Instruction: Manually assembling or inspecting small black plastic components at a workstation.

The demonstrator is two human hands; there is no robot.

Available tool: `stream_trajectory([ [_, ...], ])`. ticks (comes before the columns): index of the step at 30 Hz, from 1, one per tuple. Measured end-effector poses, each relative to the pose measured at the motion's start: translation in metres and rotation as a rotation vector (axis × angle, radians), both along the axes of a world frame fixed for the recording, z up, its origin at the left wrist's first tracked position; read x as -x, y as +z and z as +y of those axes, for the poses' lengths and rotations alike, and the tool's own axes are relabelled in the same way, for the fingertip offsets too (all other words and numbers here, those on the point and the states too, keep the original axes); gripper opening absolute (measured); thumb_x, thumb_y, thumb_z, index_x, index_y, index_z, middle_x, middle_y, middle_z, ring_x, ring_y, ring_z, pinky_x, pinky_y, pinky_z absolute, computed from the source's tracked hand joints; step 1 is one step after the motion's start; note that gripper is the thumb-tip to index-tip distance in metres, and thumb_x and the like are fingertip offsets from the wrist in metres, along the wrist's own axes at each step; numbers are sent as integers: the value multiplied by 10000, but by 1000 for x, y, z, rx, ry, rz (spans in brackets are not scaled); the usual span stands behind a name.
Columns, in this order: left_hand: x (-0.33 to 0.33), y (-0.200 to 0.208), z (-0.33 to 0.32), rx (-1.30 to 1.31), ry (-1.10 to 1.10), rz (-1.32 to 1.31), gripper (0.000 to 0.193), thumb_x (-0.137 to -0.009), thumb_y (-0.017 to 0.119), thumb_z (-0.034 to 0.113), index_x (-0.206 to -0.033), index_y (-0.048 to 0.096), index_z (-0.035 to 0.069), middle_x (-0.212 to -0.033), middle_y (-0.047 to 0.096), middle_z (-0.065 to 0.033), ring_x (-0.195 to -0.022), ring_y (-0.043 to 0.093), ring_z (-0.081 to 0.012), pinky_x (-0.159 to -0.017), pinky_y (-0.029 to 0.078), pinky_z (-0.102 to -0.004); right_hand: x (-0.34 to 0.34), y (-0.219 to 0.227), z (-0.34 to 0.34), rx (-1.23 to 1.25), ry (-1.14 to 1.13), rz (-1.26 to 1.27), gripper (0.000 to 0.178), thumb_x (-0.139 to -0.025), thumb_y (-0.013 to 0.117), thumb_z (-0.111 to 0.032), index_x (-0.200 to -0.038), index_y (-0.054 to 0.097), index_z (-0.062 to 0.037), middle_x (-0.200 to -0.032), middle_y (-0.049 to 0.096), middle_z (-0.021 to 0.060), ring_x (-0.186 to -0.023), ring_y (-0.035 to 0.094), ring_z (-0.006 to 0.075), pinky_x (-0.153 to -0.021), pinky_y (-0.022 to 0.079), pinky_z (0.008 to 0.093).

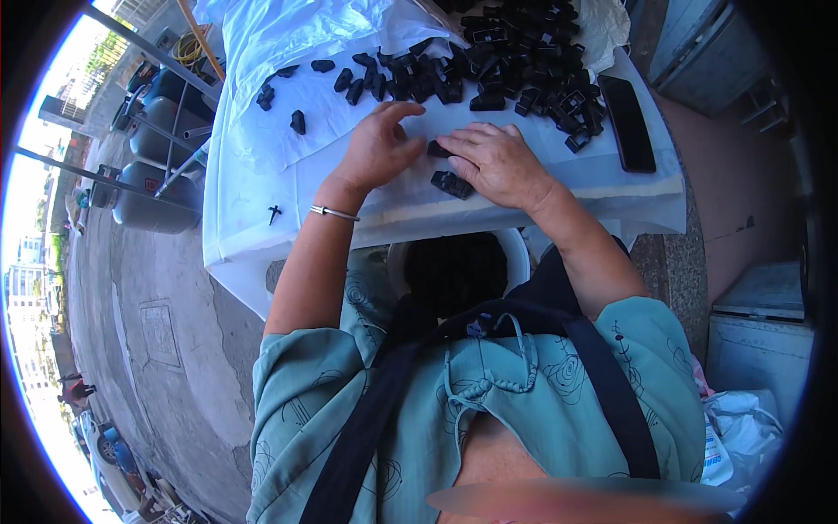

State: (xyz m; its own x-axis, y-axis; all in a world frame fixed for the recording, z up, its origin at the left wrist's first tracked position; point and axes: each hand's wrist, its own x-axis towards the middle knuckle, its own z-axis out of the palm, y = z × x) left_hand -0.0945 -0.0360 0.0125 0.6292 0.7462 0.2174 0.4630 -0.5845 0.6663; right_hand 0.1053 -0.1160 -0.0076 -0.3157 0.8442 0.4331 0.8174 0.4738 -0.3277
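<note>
My left hand (pixel 381 148) hovers over the white-covered table with its fingers curved and apart, nothing visible between them. Just to its right, my right hand (pixel 502 164) has its thumb and fingertips on a small black plastic part (pixel 438 149); the hand hides some of it. Closer to me, below those fingers, lies another black plastic part (pixel 452 183) with a moulded, hollow shape. Beyond both hands a heap of similar black parts (pixel 497 57) spreads across the back of the table, with several loose pieces trailing off to the left.
A black phone (pixel 627 124) lies at the table's right side. One small dark cross-shaped piece (pixel 274 214) sits at the left. Under the front edge stands a white bucket (pixel 518 262) with dark contents. Grey tanks (pixel 161 196) are left of the table, a metal cabinet (pixel 758 345) right.
</note>
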Motion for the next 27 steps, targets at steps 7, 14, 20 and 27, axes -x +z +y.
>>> stream_trajectory([
  [7,-42,-13,31,-512,303,233,475,-770,705,331,-1191,608,133,-1183,589,-121,-1040,560,-318,-900,459,-409,-27,11,26,-218,-253,267,231,-913,573,-223,-1018,672,-43,-1007,646,128,-945,620,301,-771,515,360],
  [14,-49,-29,18,-459,236,182,519,-725,709,338,-1200,608,156,-1252,547,-111,-1136,499,-336,-949,421,-448,-24,4,24,-65,-309,48,137,-883,609,-183,-958,624,-69,-954,621,108,-865,616,296,-745,518,384],
  [20,-24,-17,-2,-520,201,116,476,-713,706,267,-1162,621,137,-1221,559,-117,-1090,527,-342,-926,438,-439,-38,1,5,-102,-13,37,138,-809,665,-99,-899,579,-39,-938,610,111,-844,616,309,-731,508,385],
  [27,-51,-7,-3,-448,181,313,329,-767,686,182,-1080,639,91,-933,651,-115,-872,616,-313,-774,506,-395,-32,13,-5,64,10,152,268,-787,671,-46,-1035,569,-36,-979,630,113,-847,629,266,-727,519,350],
])
